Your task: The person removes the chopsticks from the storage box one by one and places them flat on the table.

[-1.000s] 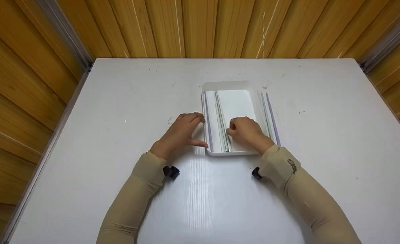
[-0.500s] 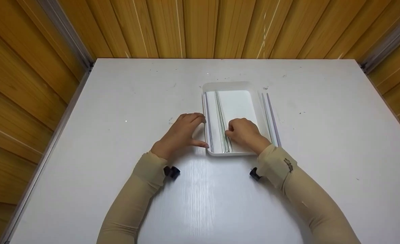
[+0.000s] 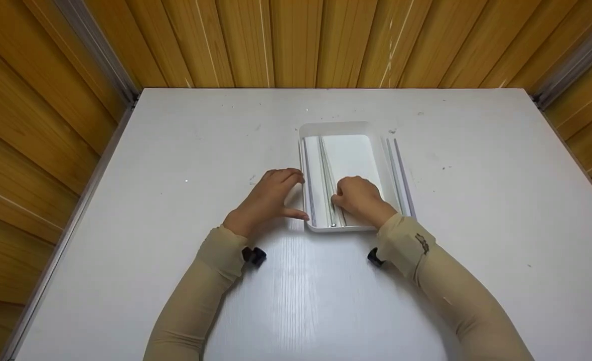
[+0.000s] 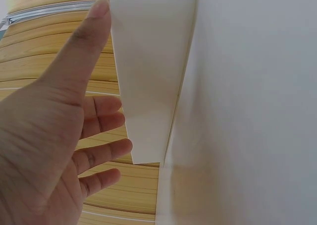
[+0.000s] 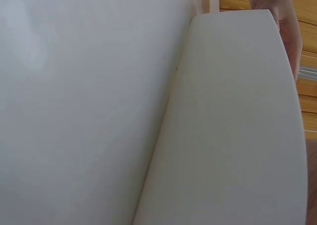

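A white rectangular tray (image 3: pixel 371 131) lies on the table with several long, thin sticks inside. One pale purple stick (image 3: pixel 308 185) runs along its left wall; greenish sticks (image 3: pixel 323 168) fan out beside it toward the near end. My left hand (image 3: pixel 272 193) rests at the tray's left wall, thumb and fingers straight and spread; in the left wrist view the fingertips meet the wall's rim. Inside the tray, my right hand (image 3: pixel 360 196) has curled fingers and pinches a thin stick near its lower end. The tray wall (image 5: pixel 228 121) partly hides this hand in the right wrist view.
Outside the tray's right wall lie a greenish stick (image 3: pixel 394 173) and a purple stick (image 3: pixel 404 175), side by side on the white table (image 3: pixel 215 125). Wooden panelling (image 3: pixel 296 40) stands behind the table. A black wrist camera (image 3: pixel 255 256) sits under the left wrist.
My right hand has shifted slightly left and toward me. The near ends of the greenish sticks have spread farther apart. My left hand keeps its place at the wall.
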A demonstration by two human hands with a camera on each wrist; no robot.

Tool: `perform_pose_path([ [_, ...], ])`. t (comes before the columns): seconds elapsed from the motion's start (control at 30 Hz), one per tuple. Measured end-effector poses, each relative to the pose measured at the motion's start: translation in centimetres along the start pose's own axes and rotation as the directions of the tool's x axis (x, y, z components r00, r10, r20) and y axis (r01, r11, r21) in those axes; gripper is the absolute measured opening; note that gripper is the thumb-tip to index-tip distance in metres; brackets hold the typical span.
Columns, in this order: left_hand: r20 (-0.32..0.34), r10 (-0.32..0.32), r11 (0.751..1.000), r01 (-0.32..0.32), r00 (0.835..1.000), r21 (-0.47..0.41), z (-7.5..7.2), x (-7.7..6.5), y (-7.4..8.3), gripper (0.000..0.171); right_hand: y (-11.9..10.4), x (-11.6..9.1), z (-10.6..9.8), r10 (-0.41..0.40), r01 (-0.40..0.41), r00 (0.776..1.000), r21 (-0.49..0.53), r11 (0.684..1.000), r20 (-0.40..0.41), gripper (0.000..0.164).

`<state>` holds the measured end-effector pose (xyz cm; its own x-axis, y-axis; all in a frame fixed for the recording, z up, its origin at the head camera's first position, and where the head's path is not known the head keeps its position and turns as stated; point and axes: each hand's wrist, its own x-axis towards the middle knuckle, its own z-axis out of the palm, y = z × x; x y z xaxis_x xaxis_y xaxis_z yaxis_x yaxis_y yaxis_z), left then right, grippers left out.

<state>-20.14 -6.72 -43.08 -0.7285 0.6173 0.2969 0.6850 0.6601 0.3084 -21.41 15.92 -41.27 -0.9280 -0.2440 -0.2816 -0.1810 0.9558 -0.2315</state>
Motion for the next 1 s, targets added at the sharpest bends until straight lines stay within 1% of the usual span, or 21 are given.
perform_pose_path([
  [0.33, -0.005, 0.007, 1.000, -0.007, 1.000, 0.012, 0.03, 0.08, -0.06, 0.078, -0.02, 0.14, 0.13, 0.001, -0.001, 1.000, -0.007, 1.000, -0.002, 0.025],
  [0.57, 0.016, -0.014, 1.000, 0.013, 1.000, 0.008, 0.05, 0.14, 0.03, 0.080, 0.18, 0.08, 0.19, 0.003, -0.003, 1.000, 0.008, 1.000, -0.017, 0.026],
  [0.87, 0.025, -0.017, 1.000, 0.017, 1.000, 0.000, -0.04, 0.12, 0.07, 0.079, 0.35, -0.27, -0.48, -0.011, 0.012, 1.000, 0.042, 0.999, -0.024, 0.025],
  [1.0, 0.027, -0.015, 1.000, 0.015, 1.000, -0.003, -0.07, 0.12, 0.00, 0.078, 0.42, -0.40, -0.74, -0.003, 0.004, 1.000, 0.048, 0.999, -0.030, 0.024],
])
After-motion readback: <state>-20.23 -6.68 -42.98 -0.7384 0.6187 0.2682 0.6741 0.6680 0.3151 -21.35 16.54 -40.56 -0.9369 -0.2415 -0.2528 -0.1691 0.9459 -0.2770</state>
